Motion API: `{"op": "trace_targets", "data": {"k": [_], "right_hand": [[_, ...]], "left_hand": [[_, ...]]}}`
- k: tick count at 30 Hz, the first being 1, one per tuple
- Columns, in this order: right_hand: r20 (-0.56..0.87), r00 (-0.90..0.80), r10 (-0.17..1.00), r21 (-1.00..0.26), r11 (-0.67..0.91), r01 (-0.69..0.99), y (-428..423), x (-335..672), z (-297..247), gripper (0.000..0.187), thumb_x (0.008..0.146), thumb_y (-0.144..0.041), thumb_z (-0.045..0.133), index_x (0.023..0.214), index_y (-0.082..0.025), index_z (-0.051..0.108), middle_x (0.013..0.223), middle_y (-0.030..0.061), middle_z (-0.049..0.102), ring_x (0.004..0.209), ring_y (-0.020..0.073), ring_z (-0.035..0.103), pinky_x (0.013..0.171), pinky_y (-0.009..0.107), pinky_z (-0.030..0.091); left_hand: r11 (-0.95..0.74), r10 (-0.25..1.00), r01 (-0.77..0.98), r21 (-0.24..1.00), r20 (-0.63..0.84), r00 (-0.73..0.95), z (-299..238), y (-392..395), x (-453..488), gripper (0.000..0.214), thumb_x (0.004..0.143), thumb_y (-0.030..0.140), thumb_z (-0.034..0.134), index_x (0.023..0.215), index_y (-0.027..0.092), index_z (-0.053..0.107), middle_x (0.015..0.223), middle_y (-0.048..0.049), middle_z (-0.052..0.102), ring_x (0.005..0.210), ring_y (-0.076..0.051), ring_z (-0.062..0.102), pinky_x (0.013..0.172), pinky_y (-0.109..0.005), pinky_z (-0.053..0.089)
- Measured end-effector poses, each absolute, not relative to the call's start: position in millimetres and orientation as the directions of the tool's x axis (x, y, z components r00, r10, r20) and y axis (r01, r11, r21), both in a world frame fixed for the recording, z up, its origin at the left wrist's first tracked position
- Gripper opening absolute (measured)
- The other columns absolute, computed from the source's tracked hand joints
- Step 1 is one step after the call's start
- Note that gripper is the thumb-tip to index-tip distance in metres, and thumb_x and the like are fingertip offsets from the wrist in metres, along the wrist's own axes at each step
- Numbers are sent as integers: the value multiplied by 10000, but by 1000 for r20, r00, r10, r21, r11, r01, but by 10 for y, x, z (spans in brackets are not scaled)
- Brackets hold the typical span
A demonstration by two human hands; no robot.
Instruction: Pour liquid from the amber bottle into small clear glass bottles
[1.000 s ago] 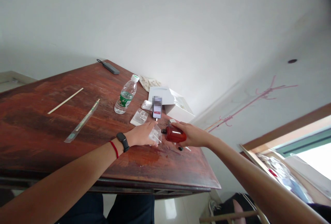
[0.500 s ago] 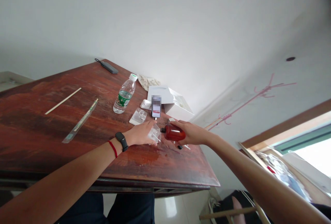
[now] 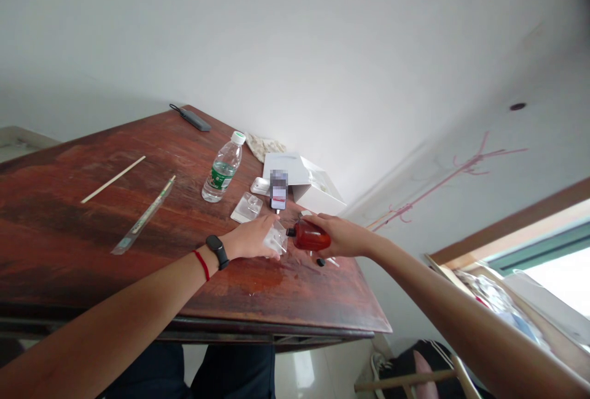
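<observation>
My right hand (image 3: 332,236) is wrapped round a red-brown bottle (image 3: 311,237), held on its side with its dark neck pointing left. That neck is at the edge of a small clear plastic container (image 3: 275,240), which my left hand (image 3: 254,237) grips from the left. What the container holds is too small to make out. Just behind the two hands a phone (image 3: 278,191) stands upright with its screen lit. Under the bottle, a small black cap (image 3: 321,262) lies on the table near a white stick-like piece. A wet patch (image 3: 265,279) shines in front of my left hand.
On the wooden table (image 3: 193,288) stands a water bottle (image 3: 222,168). Left of it lie a bare chopstick (image 3: 113,179) and wrapped chopsticks (image 3: 145,214). A clear plastic piece (image 3: 247,207), a white open box (image 3: 318,187) and a grey device (image 3: 193,119) are farther back.
Almost nothing differs. Both hands keep their hold, and the red-brown bottle stays tilted against the container's edge.
</observation>
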State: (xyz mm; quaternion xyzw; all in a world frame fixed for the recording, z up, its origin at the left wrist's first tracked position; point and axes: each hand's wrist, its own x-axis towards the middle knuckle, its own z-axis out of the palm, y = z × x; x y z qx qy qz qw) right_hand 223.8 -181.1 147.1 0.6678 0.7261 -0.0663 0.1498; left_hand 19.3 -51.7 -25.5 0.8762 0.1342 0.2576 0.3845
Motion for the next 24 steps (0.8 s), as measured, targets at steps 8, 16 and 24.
{"op": "trace_targets", "data": {"k": [8,16,24], "right_hand": [[-335,-49,941,139,101,985,-1806,2170,1507,936,745,-456,867,1572,-270,471,1408,180,659,1176,401,688,992,513,543],[-316,-56,947,130,102,986,-1808,2192,1488,935,738,-456,872,1568,-273,482,1381,166,679,1151,389,700,982,498,549],[-331,-68,941,131,117,985,-1792,2170,1520,902,747,-492,869,1545,-264,515,1365,171,689,1163,400,692,968,495,552]], "left_hand": [[-671,425,28,741,354,833,-255,-510,187,1065,670,354,979,1553,166,414,1460,-241,617,1315,-429,633,1122,-526,495],[-670,429,23,742,361,828,-262,-514,185,1044,675,347,973,1547,190,422,1457,-225,625,1318,-427,633,1112,-523,500],[-673,427,26,739,359,830,-260,-515,192,1037,675,348,972,1537,150,429,1453,-253,621,1314,-441,634,1100,-529,511]]}}
